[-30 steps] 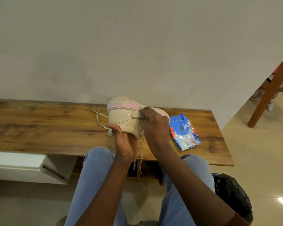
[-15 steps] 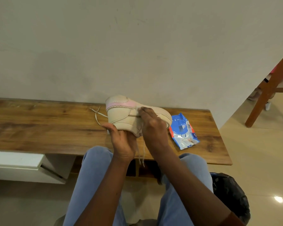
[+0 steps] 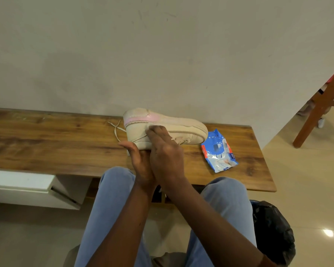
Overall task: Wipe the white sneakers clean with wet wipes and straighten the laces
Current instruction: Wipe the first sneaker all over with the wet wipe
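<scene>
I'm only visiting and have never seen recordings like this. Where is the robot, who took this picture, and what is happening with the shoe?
There is no robot here. A person works with bare hands, and the only camera sits on that person's head, looking forward and down, so you see their own arms and knees. The left hand holds the sneaker from underneath at its heel end, over a wooden bench. The right hand lies across the shoe's side with its fingers pressing on it. Whether a wipe is under them cannot be seen. A loose lace trails off to the left. On the bench beside the shoe lies a blue pack of wet wipes. A black bag sits on the floor.
</scene>
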